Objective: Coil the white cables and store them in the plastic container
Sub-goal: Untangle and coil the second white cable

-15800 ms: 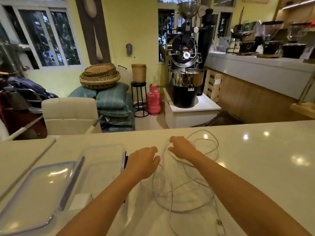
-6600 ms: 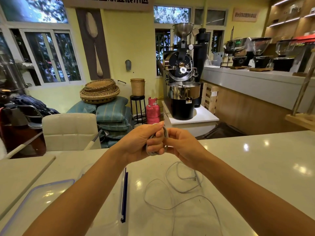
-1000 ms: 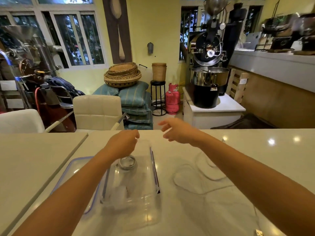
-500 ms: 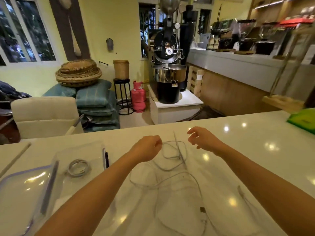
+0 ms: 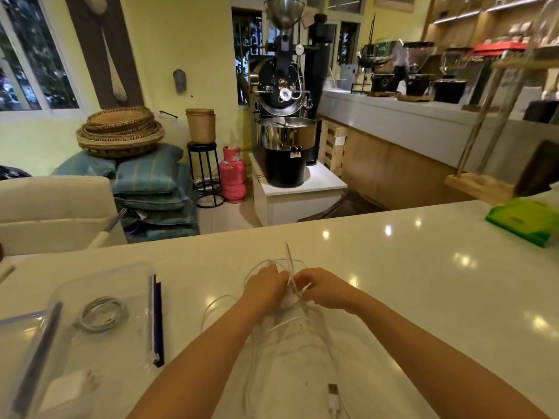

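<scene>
A loose white cable (image 5: 290, 325) lies in tangled loops on the white counter in front of me, its USB plug (image 5: 333, 397) near the bottom edge. My left hand (image 5: 266, 285) and my right hand (image 5: 325, 287) meet over its far end, both pinching strands; one stiff end sticks up between them. To the left stands the clear plastic container (image 5: 145, 276), with a coiled white cable (image 5: 101, 313) and a white charger block (image 5: 71, 385) inside.
The container's blue-rimmed lid (image 5: 18, 322) lies at the far left. A green packet (image 5: 526, 225) sits at the counter's right edge. Beyond the counter are a cream chair (image 5: 54, 207), a pink gas cylinder (image 5: 233, 175) and a coffee roaster (image 5: 284, 116).
A first cable was coiled and put into the container. Within the last half second both hands came together and closed on the second cable's far strands.
</scene>
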`<action>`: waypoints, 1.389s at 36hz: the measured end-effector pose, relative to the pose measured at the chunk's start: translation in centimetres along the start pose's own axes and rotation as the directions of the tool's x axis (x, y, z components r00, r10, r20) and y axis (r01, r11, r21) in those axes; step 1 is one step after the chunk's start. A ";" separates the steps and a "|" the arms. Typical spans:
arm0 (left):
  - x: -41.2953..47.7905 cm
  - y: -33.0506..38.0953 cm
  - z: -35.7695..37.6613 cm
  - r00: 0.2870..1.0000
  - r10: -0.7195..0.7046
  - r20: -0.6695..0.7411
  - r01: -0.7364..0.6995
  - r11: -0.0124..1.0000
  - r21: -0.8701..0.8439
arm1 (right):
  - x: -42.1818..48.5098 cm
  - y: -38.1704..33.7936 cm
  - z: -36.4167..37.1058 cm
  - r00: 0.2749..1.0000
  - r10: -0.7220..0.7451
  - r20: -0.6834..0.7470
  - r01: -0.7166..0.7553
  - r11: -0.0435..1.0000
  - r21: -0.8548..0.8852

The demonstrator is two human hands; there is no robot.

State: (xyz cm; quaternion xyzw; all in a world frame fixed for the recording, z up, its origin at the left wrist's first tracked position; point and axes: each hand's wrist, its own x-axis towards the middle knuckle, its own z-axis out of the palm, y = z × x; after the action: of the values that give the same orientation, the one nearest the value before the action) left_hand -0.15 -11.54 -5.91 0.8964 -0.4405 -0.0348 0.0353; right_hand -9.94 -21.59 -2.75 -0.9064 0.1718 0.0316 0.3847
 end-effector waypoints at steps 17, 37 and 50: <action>-1.5 -2.8 -6.2 0.913 0.112 -0.392 -0.215 0.949 -0.230 | 1.9 0.9 -3.1 0.946 0.273 -0.173 -0.159 0.859 0.487; -6.0 -2.1 -9.6 0.705 0.180 -0.686 -0.457 0.855 -0.245 | 3.7 -3.5 -3.0 0.989 -0.097 -0.108 0.124 0.955 0.271; -6.2 -3.8 -9.7 0.896 -0.185 -0.405 -0.092 0.813 -0.575 | 2.3 -4.5 -6.2 0.944 -0.188 -0.270 0.268 0.916 0.299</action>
State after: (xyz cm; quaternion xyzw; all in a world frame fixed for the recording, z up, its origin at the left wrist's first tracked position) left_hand -0.06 -3.97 3.60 0.8370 -0.3662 0.0361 0.4050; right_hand -6.69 -23.70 4.23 -0.8397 0.1116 -0.1508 0.5096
